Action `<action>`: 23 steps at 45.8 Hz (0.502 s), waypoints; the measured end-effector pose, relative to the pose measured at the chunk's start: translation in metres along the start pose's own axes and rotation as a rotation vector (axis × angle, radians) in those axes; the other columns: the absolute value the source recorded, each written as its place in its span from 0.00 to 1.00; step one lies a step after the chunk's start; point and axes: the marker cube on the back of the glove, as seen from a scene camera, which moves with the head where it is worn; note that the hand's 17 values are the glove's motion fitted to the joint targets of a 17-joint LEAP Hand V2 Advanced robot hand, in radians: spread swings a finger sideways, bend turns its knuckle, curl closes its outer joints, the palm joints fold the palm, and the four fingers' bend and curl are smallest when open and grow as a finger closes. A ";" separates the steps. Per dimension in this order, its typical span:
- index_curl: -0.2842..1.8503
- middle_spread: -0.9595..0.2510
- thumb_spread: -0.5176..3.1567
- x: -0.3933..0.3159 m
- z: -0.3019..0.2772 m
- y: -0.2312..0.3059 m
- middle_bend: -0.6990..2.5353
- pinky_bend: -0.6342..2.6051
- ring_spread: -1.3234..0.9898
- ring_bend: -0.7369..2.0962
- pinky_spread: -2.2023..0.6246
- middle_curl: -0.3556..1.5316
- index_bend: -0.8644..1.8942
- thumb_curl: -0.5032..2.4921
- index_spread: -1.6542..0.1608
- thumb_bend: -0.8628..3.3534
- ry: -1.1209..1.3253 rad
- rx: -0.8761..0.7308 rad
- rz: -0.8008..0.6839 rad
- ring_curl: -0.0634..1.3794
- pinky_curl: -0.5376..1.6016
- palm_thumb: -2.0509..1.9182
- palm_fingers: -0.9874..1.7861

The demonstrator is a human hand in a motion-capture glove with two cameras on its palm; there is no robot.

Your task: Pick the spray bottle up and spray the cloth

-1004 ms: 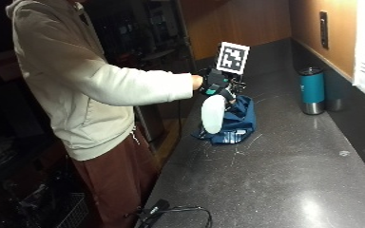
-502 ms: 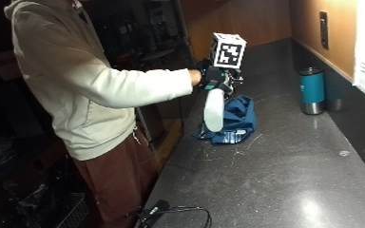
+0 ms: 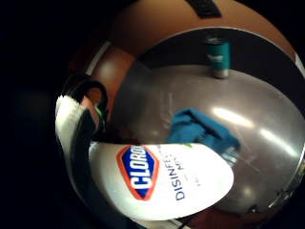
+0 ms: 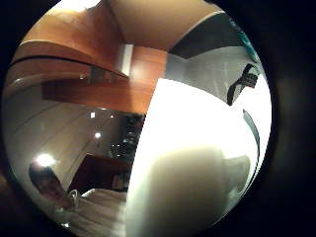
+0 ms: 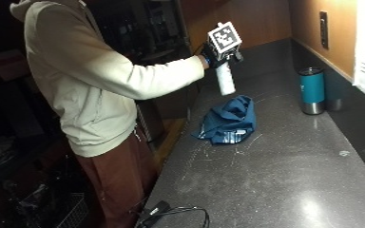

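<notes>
Spray bottle [image 5: 225,80], white, hangs in the air above the dark counter [image 5: 277,175], held near its top by the gloved right hand [image 5: 209,53], whose grip is closed round the bottle's neck. The bottle's body points down and tilts slightly, clear of the counter and above the far edge of the blue cloth [image 5: 228,120]. The cloth lies crumpled on the counter, apart from the bottle.

The outside view alone shows the person standing at the counter's edge, arm in a cream sleeve [image 5: 132,78] stretched out over the surface, and a teal tumbler [image 5: 312,90] standing upright near the wall, well apart from the cloth.

The little finger side palm view adds the label: a blue and red logo on the bottle's white body, which lies close to the palm, with the cloth on the counter behind it and the tumbler farther off. The thumb side palm view shows mostly the bottle's pale surface filling it, plus wooden panelling [image 4: 98,94].
</notes>
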 end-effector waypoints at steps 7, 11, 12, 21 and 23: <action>0.39 0.71 0.15 -0.018 0.052 -0.010 0.40 0.30 0.49 0.46 0.68 0.45 0.47 0.41 0.81 0.20 -0.214 0.055 -0.025 0.38 0.44 0.76 0.85; 0.39 0.71 0.15 -0.019 0.073 -0.017 0.40 0.30 0.50 0.46 0.68 0.45 0.47 0.42 0.81 0.20 -0.258 0.124 -0.015 0.38 0.44 0.76 0.85; 0.39 0.71 0.15 -0.019 0.081 -0.021 0.40 0.30 0.50 0.46 0.68 0.45 0.47 0.42 0.81 0.20 -0.265 0.147 -0.011 0.38 0.44 0.76 0.85; 0.39 0.71 0.15 -0.002 0.138 -0.036 0.39 0.31 0.50 0.46 0.68 0.45 0.46 0.42 0.82 0.20 -0.248 0.149 0.013 0.38 0.44 0.76 0.84; 0.38 0.71 0.16 0.003 0.145 -0.039 0.39 0.31 0.51 0.46 0.68 0.45 0.46 0.42 0.82 0.20 -0.268 0.142 0.021 0.38 0.44 0.76 0.84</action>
